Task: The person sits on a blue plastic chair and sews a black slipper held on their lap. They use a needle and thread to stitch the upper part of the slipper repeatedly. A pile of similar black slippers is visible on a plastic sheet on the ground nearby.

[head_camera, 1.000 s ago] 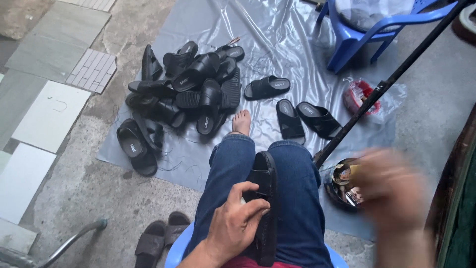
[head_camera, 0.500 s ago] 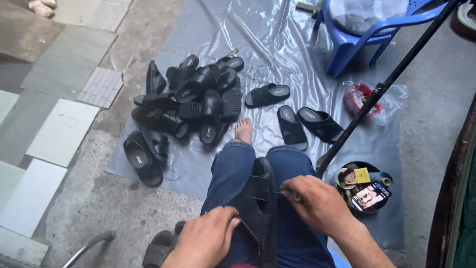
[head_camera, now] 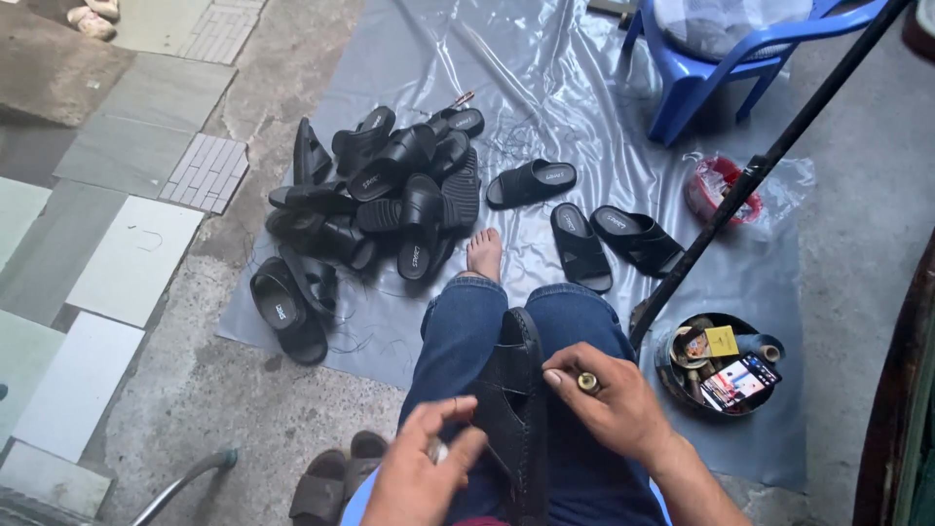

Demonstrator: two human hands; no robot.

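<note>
Grey plastic sheeting [head_camera: 584, 88] covers the concrete floor, with a heap of black sandals [head_camera: 385, 190] piled on it ahead of the knees. One black sandal [head_camera: 516, 409] lies lengthwise on the person's lap — the right hand [head_camera: 609, 404] rests on it, fingers curled round a small brass-coloured piece [head_camera: 587, 382]. The left hand [head_camera: 424, 472] hovers just beside the sandal, half-closed, pinching something small.

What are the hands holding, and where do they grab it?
The right hand holds a small brass-coloured thimble on a finger, resting on the black sandal. The left hand pinches something small; it cannot be told what.
</note>
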